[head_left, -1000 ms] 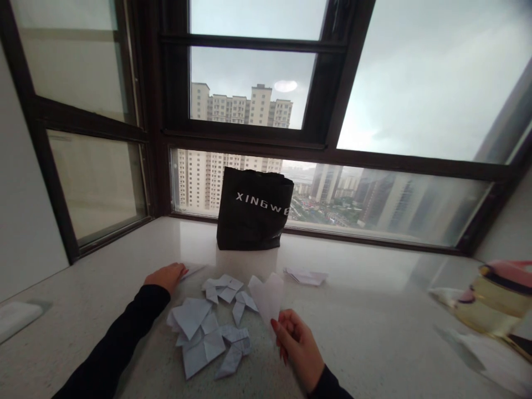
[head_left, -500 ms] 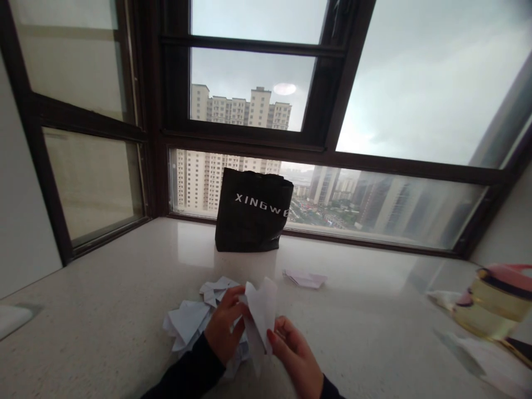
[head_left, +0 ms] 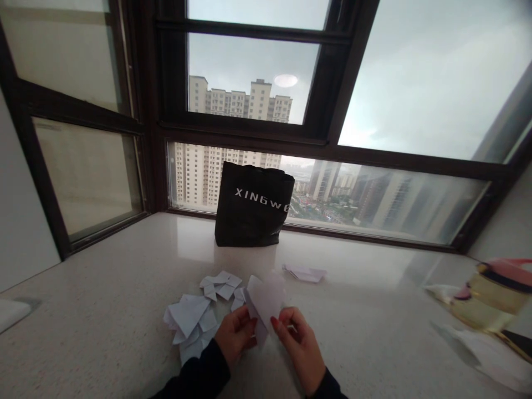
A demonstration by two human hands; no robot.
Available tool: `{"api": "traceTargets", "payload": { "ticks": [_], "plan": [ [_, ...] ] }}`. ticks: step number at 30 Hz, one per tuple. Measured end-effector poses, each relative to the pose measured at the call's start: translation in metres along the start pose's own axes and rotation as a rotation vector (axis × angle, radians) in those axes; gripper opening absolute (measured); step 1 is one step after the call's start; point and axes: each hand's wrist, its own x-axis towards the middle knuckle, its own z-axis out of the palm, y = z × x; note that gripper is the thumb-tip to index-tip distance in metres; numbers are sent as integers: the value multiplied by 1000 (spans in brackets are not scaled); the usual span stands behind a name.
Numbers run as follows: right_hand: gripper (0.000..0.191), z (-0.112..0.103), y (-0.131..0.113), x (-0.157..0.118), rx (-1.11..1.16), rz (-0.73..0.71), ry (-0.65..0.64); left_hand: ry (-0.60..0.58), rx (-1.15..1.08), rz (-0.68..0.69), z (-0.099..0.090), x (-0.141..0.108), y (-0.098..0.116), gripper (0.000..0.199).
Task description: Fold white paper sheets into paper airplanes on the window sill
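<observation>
A partly folded sheet of pale paper (head_left: 266,300) is held up between my two hands, its upper right part blurred. My left hand (head_left: 238,333) pinches its lower left edge. On the right side, my right hand (head_left: 297,338) grips the paper between thumb and fingers. Beside my left hand lies a pile of folded white papers (head_left: 190,321), partly covered by my sleeve. More folded pieces (head_left: 221,285) lie just behind that pile. Farther back, a single folded paper (head_left: 305,273) rests on the white counter (head_left: 124,299).
A black bag (head_left: 254,213) with white lettering stands upright by the window. At the right are a yellowish transparent container with a pink top (head_left: 492,296) and a crumpled white item (head_left: 494,354). A white object (head_left: 14,313) sits at the left edge.
My left hand has moved down from the paper's upper left to its lower edge, uncovering more of the pile. The paper is spread wider, and my right hand is slightly higher.
</observation>
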Motion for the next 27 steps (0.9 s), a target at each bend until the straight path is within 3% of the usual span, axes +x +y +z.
{"api": "traceTargets", "payload": {
  "ticks": [2, 4, 7, 10, 16, 27],
  "plan": [
    [26, 0, -1, -1, -42, -4, 37, 49, -76, 6, 0, 0, 0, 44],
    [28, 2, -1, -3, -22, 43, -19, 63, -128, 15, 1, -1, 1, 46],
    [30, 7, 4, -5, -26, 102, -102, 32, -162, 19, 4, -4, 4, 46],
    [31, 9, 8, -6, -69, 115, -101, -16, -187, 5, 7, -5, 7, 44],
    [31, 7, 9, -5, -114, 116, -96, 47, -108, -28, 10, -4, 7, 37],
    [31, 7, 8, -5, -174, 111, -91, 46, -2, -30, 4, -1, 1, 38]
  ]
}}
